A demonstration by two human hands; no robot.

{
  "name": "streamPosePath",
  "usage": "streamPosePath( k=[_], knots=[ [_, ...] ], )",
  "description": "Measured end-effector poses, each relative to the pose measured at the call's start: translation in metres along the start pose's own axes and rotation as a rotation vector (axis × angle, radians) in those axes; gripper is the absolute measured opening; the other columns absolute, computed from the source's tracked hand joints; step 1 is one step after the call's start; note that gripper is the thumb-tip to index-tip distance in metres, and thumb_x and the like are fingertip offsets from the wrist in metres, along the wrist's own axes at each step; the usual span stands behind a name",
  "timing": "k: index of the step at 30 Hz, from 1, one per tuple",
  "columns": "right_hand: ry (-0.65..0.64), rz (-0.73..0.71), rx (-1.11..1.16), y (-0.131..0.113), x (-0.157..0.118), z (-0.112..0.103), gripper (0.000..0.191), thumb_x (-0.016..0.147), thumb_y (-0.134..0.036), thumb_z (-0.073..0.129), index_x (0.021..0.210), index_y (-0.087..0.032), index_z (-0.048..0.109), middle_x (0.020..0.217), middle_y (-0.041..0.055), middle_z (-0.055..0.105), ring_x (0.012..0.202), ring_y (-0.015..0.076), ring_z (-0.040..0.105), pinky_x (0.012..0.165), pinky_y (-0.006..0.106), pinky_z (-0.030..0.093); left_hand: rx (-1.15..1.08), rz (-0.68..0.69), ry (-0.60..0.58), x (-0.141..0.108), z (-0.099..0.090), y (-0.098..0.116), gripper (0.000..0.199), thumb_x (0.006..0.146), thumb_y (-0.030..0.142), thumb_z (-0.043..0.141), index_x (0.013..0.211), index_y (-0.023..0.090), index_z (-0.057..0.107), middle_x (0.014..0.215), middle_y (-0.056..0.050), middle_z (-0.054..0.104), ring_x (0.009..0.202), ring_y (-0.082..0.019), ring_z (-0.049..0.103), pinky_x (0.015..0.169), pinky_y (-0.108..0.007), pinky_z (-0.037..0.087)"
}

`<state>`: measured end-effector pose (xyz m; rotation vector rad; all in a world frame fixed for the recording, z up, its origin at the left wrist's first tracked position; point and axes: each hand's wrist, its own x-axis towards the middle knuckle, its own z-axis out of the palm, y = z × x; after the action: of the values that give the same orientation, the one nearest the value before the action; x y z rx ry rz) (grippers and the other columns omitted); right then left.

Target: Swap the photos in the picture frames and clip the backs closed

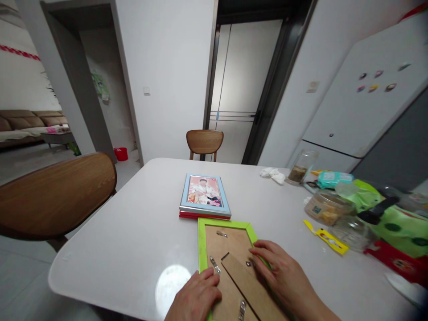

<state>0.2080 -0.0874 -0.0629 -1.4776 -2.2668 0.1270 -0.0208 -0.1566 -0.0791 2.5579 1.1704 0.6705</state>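
Observation:
A lime-green picture frame point(202, 245) lies face down at the table's front edge, showing its brown backing board point(230, 240). A hinged stand point(247, 285) lies along the board, and small metal clips point(215, 265) sit near its edges. My left hand point(197, 294) is closed over the frame's left side, fingers bent onto the board. With curled fingers, my right hand point(284, 272) grips the right side, its fingertips close to another metal clip point(248, 264). Just beyond lies a light-blue picture frame point(204, 207) with a photo, stacked on a red one point(203, 215).
On the right are a glass jar point(301, 168), a crumpled tissue point(273, 174), a teal packet point(334, 179), a round clear container point(329, 208), a yellow packet point(331, 240) and a green bag point(401, 223). Wooden chairs point(205, 141) stand around the white table point(133, 236).

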Motion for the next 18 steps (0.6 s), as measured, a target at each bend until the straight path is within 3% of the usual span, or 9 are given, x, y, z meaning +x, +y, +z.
streamPosePath(
  k=[7,11,18],
  knots=[
    [-0.102,-0.059,-0.014,-0.036,0.052,0.015,0.025,0.079,-0.023,0.038,0.081,-0.019,0.063,0.082,0.0056,0.06,0.08,0.0152,0.054,0.071,0.025,0.041,0.009,0.029,0.027,-0.003,0.008,-0.006,0.016,0.085,0.03,0.042,0.092,0.02,0.052,0.112,-0.004,0.056,0.112,-0.016,0.042,0.094,-0.027,0.034],
    [-0.089,0.046,-0.062,-0.034,0.071,0.03,0.024,0.078,-0.026,0.04,0.067,-0.019,0.06,0.077,0.0045,0.062,0.073,0.0146,0.055,0.063,0.024,0.036,-0.005,0.041,0.074,-0.005,0.015,-0.012,0.016,0.086,0.03,0.041,0.092,0.021,0.052,0.11,-0.002,0.057,0.111,-0.015,0.044,0.094,-0.024,0.033],
    [-0.101,0.155,-0.047,-0.02,0.084,0.041,0.016,0.072,-0.031,0.048,0.063,-0.02,0.056,0.068,0.0025,0.064,0.064,0.0154,0.057,0.05,0.023,0.028,-0.086,0.035,0.041,-0.003,0.009,-0.008,0.023,0.085,0.035,0.04,0.082,0.02,0.056,0.109,-0.005,0.058,0.11,-0.017,0.045,0.094,-0.025,0.033]
  ],
)
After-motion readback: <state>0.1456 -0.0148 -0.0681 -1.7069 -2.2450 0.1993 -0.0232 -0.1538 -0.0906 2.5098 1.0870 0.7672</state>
